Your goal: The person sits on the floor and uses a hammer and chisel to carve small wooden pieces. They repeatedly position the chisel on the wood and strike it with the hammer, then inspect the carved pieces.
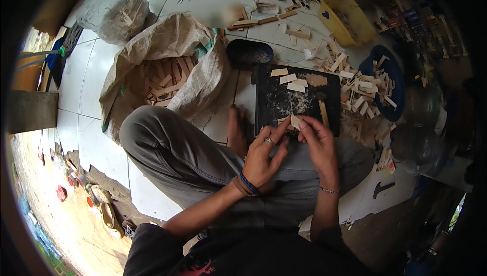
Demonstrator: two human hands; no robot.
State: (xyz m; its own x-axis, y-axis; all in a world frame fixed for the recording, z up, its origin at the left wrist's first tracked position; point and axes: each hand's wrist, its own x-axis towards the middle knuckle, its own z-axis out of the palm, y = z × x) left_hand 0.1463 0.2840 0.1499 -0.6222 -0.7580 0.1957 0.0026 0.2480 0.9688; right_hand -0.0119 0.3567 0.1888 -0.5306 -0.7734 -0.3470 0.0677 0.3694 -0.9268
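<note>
Closely, the right hand (318, 136) is pinching a small pale wood piece (295, 122) between thumb and fingers, above the near edge of a black board. The left hand (265, 155) is reaching in from the other side, its index finger extending to the same piece and its thumb standing apart; whether it is gripping the wood too, I cannot tell. Just beyond the right fingers, a tool with a wooden handle (323, 113) is lying on the black board (266, 91), taking up the space there. Shavings (296, 104) are littering the middle of the board, and farther back 4 pale slips (296, 87) are resting beside a browner piece (317, 80).

Below the hands, 2 bent legs (172, 139) are filling the near side, the left knee partly blocking a whitish sack (147, 40) that is holding many wood strips (172, 81). A dark oval tub (249, 44) is sitting between sack and board. On the right, a loose heap of wood pieces (362, 91) is crowding the board and spilling against a blue basin (369, 59); behind it, a yellow tub (326, 18) is standing on the tiled floor (96, 144). Near the right knee, a small hammer (383, 189) is lying well apart.
</note>
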